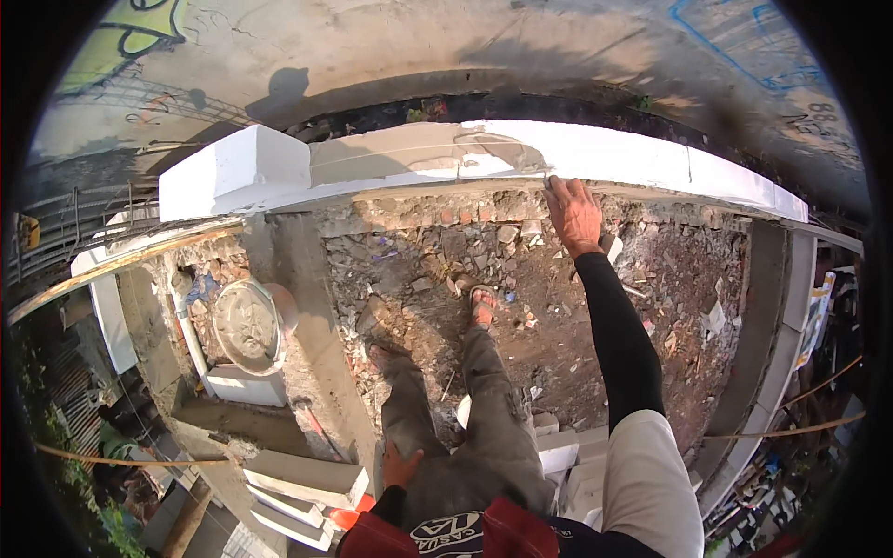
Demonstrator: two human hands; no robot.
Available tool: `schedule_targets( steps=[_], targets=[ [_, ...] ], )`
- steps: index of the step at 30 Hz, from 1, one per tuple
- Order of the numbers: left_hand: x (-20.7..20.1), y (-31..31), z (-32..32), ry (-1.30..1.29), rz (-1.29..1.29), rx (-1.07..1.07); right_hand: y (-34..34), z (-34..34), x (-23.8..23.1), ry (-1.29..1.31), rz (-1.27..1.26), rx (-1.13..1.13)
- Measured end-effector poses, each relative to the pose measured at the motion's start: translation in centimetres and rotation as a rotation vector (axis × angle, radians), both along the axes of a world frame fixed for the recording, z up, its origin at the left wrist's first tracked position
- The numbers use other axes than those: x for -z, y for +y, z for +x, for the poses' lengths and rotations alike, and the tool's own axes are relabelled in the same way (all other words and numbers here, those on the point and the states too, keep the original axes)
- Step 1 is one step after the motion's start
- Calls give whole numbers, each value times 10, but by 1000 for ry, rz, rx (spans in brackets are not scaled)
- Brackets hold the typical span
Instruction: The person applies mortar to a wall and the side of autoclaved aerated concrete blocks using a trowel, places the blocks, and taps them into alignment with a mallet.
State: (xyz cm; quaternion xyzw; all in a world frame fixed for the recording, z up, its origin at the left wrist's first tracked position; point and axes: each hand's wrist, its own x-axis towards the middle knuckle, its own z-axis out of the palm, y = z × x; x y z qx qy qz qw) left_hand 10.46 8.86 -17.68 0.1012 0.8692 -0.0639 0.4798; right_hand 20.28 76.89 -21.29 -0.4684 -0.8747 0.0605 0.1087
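My right hand (pixel 574 219) reaches out to the row of white blocks (pixel 614 153) on the low wall. Its fingers are pressed together at the near edge, closed around something too small to make out. Left of the fingertips, wet grey mortar (pixel 372 156) covers the top of the row, and a thin string runs along it. One more white block (pixel 265 163) stands on top at the left end. My left hand (pixel 402 465) rests on my thigh with its fingers lying flat and holds nothing.
A bucket of mortar (pixel 246 325) stands at the left, beside a pipe and a white block. Rubble and broken brick (pixel 549 307) cover the ground around my sandalled feet. Stacked white blocks (pixel 307 479) lie near me. A plastered wall (pixel 419 46) rises beyond.
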Motion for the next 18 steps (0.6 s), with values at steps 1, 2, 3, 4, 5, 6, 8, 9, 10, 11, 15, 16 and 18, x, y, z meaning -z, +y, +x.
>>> schedule_targets(
  steps=[1, 2, 3, 4, 5, 6, 8, 9, 10, 11, 15, 16, 18],
  targets=[
    [2, 3, -1, -20, 64, -5, -1, 7, 2, 19, 6, 41],
    [1, 3, -4, -46, 39, -4, -7, 15, 4, 79, 33, 56],
    [3, 5, -8, -44, 40, 9, -9, 22, 6, 81, 34, 69],
    [5, 1, -10, -51, 84, 13, -14, 26, 3, 120, -30, 112],
    [7, -2, -12, -60, 129, 19, -20, 30, 0, 158, -94, 155],
    [11, -4, -16, -60, 130, 32, -28, 22, -8, 205, -128, 202],
    [20, -7, -23, -25, 63, 104, -43, -11, -24, 295, -224, 251],
    [29, -11, -32, -10, 63, 108, -51, -35, -34, 388, -329, 284],
    [36, -18, -43, -58, 99, 107, -57, -63, -48, 389, -420, 263],
    [39, -22, -50, -113, 139, 108, -62, -86, -59, 383, -506, 246],
    [11, 34, -50, -81, 126, 121, -52, -93, -37, 271, -541, 302],
    [7, 34, -58, -95, 99, 71, -47, -93, -38, 227, -543, 314],
    [-2, 31, -68, -135, 76, -10, -32, -75, -38, 194, -495, 320]
  ],
)
